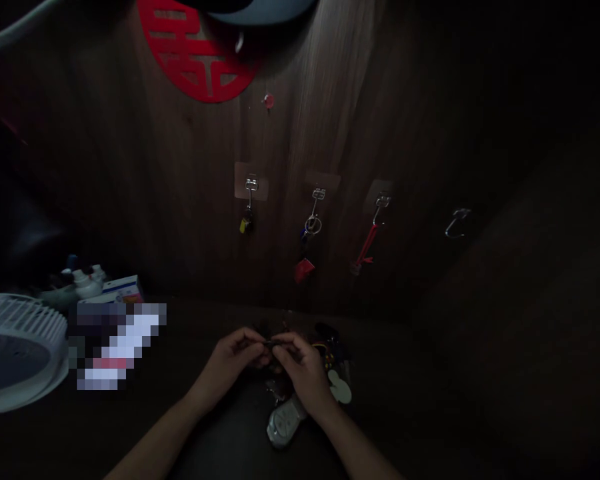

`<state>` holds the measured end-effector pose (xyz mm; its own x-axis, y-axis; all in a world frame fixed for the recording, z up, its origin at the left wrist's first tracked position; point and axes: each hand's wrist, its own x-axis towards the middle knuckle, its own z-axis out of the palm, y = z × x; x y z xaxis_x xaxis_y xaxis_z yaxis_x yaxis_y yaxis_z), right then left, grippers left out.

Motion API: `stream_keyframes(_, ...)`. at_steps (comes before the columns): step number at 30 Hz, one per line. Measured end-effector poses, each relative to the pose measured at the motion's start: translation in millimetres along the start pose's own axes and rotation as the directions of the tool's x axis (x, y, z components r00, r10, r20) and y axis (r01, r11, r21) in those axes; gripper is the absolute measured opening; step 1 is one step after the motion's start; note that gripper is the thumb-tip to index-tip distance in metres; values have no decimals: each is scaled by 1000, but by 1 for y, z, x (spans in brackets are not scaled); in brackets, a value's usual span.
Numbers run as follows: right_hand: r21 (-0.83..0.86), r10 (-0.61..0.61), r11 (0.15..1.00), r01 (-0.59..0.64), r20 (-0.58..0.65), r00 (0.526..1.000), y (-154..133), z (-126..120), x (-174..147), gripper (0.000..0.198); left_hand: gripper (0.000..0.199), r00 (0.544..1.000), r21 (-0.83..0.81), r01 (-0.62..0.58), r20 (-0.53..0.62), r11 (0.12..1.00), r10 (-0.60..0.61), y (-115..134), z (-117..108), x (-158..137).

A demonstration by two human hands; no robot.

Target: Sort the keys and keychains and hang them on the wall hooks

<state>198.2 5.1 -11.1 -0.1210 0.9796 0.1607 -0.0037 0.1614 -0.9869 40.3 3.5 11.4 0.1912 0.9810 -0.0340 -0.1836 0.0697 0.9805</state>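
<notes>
My left hand point(237, 357) and my right hand point(303, 370) meet low in the middle of the view. Thumb and fingers of both are pinched around something small and dark, too dim to name. Around and behind my right hand lies a dark jumble of small items point(333, 347), partly hidden, with yellow bits among them. Just right of that wrist is a pale, rounded, mouse-head-shaped tag point(340, 388). Below my hands rests a grey oval fob-like object point(284, 423) with a transparent rim. Small shiny metal pieces point(275, 392) lie above it.
On the wooden wall, adhesive hooks hold a yellow-tagged key point(246, 221), a key ring point(313, 225) with a red tag point(304, 269), and a red cord point(367, 243). A bare hook point(457, 223) is farther right. A white fan point(23, 347), bottles point(87, 283) and boxes stand left.
</notes>
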Motion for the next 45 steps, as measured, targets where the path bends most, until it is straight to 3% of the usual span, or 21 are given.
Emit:
stream_keyframes(13,-20,-22,1000,22,7,1000,7,0,0,20,22,1000,50,7,1,999,-7,2,-2,0)
stream_keyframes(17,-24,-23,999,22,-2,1000,5,0,-1,22,23,999,-9,26,24,1000,-25,-1,-3,1)
stream_keyframes(24,-36,-45,998,43,-50,998,-1,0,-2,22,24,987,-192,147,90,970,-132,-3,-2,0)
stream_keyframes(28,-49,-84,995,82,-57,995,-3,-2,-3,21,22,961,-301,254,181,919,-207,-2,-2,-2)
stream_keyframes(36,-203,-221,952,228,58,974,-5,-4,-5,20,19,907,-433,420,231,798,-352,-10,-3,-1)
stream_keyframes(42,-259,-352,900,351,42,935,-5,-5,-2,16,21,894,-352,428,297,832,-334,-13,-3,0)
stream_keyframes(45,-267,-370,891,366,39,928,-4,-6,-1,15,23,916,-287,353,302,890,-265,-13,-2,-2)
